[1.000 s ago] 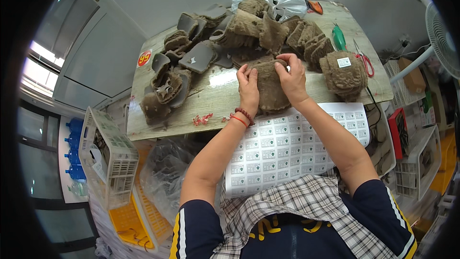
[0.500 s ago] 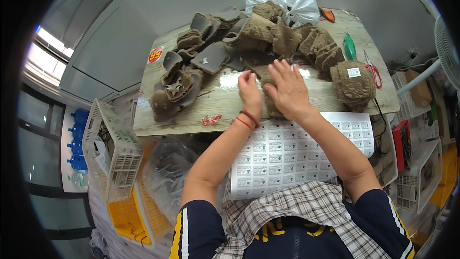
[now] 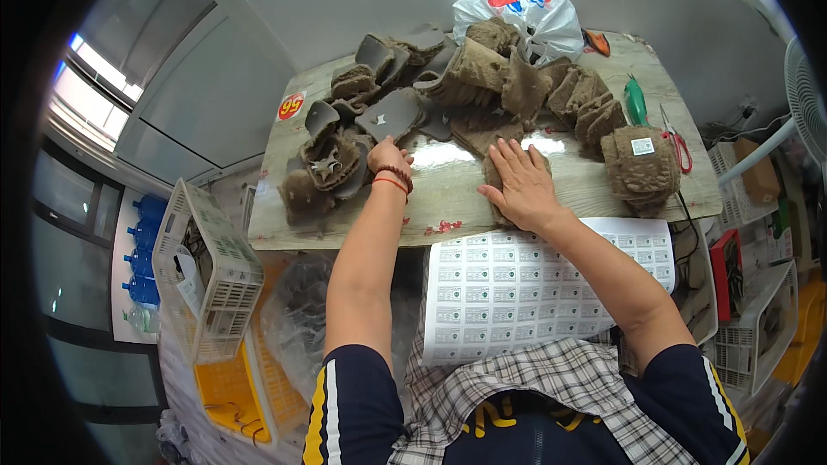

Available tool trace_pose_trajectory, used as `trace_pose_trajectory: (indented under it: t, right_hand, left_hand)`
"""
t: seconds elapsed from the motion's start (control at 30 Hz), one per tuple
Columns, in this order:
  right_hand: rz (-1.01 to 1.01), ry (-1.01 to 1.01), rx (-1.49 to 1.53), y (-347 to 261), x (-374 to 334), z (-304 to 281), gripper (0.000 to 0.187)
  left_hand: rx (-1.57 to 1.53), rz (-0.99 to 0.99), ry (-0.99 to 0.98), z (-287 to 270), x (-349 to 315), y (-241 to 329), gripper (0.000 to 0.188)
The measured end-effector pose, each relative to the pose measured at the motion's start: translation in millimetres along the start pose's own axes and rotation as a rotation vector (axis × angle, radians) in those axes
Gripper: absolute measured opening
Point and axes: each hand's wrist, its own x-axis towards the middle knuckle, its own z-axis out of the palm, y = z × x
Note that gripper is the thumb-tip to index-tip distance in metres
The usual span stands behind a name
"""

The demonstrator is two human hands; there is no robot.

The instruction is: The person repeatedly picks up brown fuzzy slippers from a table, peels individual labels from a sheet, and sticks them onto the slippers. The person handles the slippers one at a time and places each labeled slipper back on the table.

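My right hand (image 3: 522, 185) lies flat, fingers stretched, on a brown fuzzy pad (image 3: 493, 174) near the table's front edge. To the left, my left hand (image 3: 389, 158) has its fingers curled in at the lower edge of a grey-faced pad (image 3: 392, 115) that bears a small pale star-shaped mark; what the fingertips hold, if anything, is hidden. Brown fuzzy pads with grey faces lie heaped around it and along the back, among them an upright row (image 3: 587, 103). A stack of brown pads (image 3: 642, 170) with a white label on top stands at the right.
A sheet of printed labels (image 3: 517, 293) lies across my lap, below the table edge. At the table's right are red-handled scissors (image 3: 679, 151) and a green-handled tool (image 3: 635, 102). A white plastic bag (image 3: 551, 26) sits behind the heap. White crates (image 3: 207, 275) stand beside the table.
My left hand has moved left, away from the right hand, to the grey-faced pad. The right hand stays flat on the brown pad. The whole view has shifted slightly.
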Motion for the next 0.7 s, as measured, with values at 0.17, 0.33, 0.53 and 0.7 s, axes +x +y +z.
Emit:
trace_pose_trajectory:
  t: [0.17, 0.33, 0.53, 0.7]
  right_hand:
    - [-0.077, 0.175, 0.087, -13, 8, -29, 0.073]
    - [-0.289, 0.437, 0.156, -32, 27, -54, 0.081]
    - [-0.191, 0.656, 0.230, -26, 28, -78, 0.020]
    - [0.305, 0.363, 1.503, -3, 6, -68, 0.016]
  left_hand:
    - [-0.135, 0.166, -0.183, -13, 2, -14, 0.017]
    - [0.053, 0.328, -0.526, -33, -76, -24, 0.023]
    - [0.014, 0.390, -0.715, -38, -134, -19, 0.035]
    - [0.166, 0.179, -0.978, -33, -128, -25, 0.046]
